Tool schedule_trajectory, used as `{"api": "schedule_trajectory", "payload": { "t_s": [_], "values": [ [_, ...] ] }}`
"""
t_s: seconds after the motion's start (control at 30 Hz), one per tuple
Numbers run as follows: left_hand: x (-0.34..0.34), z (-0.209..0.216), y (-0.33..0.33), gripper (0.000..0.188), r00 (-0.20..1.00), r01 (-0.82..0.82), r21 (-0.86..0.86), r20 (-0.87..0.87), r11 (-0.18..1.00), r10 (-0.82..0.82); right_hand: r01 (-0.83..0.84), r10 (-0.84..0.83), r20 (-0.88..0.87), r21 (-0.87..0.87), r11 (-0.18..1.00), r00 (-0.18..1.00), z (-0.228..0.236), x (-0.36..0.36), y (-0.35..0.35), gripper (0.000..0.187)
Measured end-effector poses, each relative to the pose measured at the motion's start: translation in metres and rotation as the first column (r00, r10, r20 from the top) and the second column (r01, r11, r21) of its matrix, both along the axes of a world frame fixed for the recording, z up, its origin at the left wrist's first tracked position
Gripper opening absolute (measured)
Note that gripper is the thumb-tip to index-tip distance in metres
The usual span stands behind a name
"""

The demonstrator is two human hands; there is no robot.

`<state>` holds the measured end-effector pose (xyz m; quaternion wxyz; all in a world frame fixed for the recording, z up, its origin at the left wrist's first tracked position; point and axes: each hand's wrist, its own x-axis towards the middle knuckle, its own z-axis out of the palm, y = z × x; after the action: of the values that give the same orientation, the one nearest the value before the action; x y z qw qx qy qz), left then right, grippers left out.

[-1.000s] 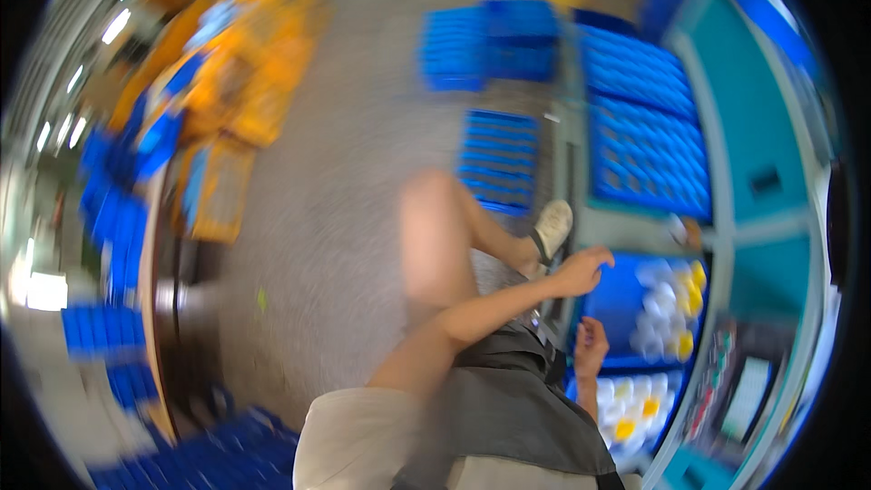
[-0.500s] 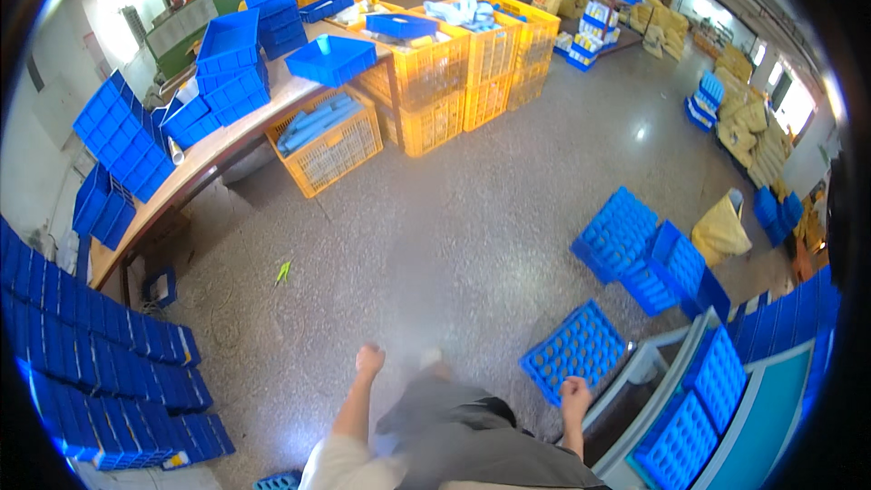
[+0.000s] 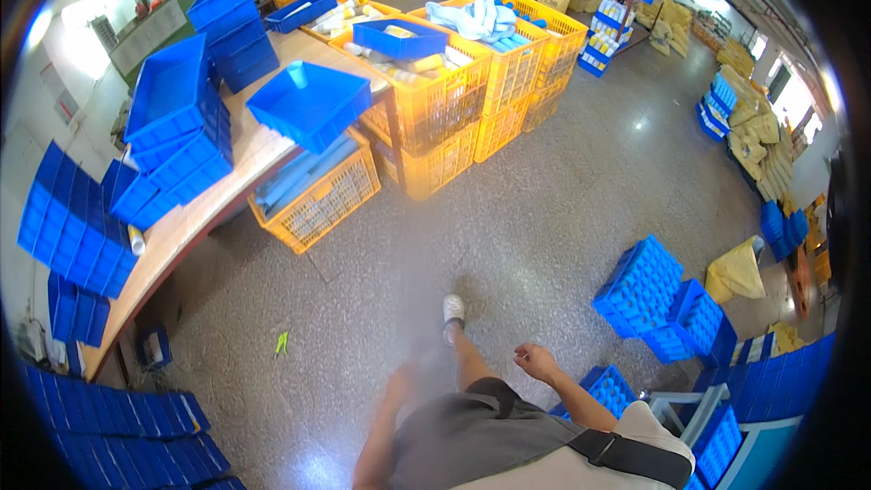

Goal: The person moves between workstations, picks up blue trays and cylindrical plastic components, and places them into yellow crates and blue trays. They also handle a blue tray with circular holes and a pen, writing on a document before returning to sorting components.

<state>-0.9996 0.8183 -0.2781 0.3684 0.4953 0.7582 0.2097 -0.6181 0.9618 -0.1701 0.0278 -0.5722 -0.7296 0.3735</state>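
My right hand (image 3: 535,361) hangs in front of my body with loosely curled fingers, and nothing shows in it. Low on the other side, my left hand (image 3: 399,386) is smeared and faint, so its fingers cannot be made out. Neither hand touches anything. Partly behind my right forearm, a blue tray with round pockets (image 3: 606,387) lies on the floor. One white shoe (image 3: 454,308) shows ahead on the speckled floor. At the near end of the table ahead, a shallow blue bin (image 3: 313,111) holds a light-blue cylinder (image 3: 297,74).
A wooden table (image 3: 195,213) with stacked blue bins (image 3: 168,91) runs along the left. Yellow crates (image 3: 435,100) stand beyond its end; another crate (image 3: 331,201) holds blue tubes. Filled blue trays (image 3: 640,286) and a yellow sack (image 3: 737,270) sit at right. A lime-green item (image 3: 281,343) lies on the floor.
I have moved forward, so the table and yellow crates look nearer. My right hand has swung forward and inward; my left hand has dropped back. The machine-side trays have slid toward the lower right.
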Motion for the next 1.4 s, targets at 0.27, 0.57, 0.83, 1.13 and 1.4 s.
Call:
{"api": "schedule_trajectory", "payload": {
  "t_s": [0.27, 0.57, 0.83, 1.13, 1.4],
  "values": [
    [-0.091, 0.097, 0.293, 0.037, 0.982, 0.188, -0.125, 0.014, 0.974, -0.188, 0.004, 0.037, -0.181, 0.225, 0.974, 0.983, 0.029, -0.158, 0.403, 0.029],
    [-0.215, 0.234, 0.65, 0.025, 0.91, -0.263, 0.227, 0.381, 0.938, 0.162, -0.147, 0.245, -0.412, 0.257, 0.955, 0.877, 0.102, -0.371, 0.701, 0.028],
    [-0.339, 0.261, 1.107, 0.048, 0.867, -0.406, 0.353, 0.442, 0.843, 0.233, 0.123, -0.123, -0.398, -0.024, 0.992, 0.909, 0.123, -0.368, 0.815, 0.029],
    [-0.454, 0.059, 1.369, 0.05, 0.888, -0.207, 0.114, -0.396, 0.972, 0.235, 0.806, -0.797, -0.122, 0.101, 0.583, 0.591, 0.087, -0.242, 0.785, 0.023],
    [-0.356, 0.264, 1.153, 0.049, 0.873, -0.43, 0.201, 0.34, 0.88, 0.349, 0.929, -0.886, -0.305, -0.011, 0.37, 0.349, 0.149, -0.251, 0.746, 0.022]
  ]
}}
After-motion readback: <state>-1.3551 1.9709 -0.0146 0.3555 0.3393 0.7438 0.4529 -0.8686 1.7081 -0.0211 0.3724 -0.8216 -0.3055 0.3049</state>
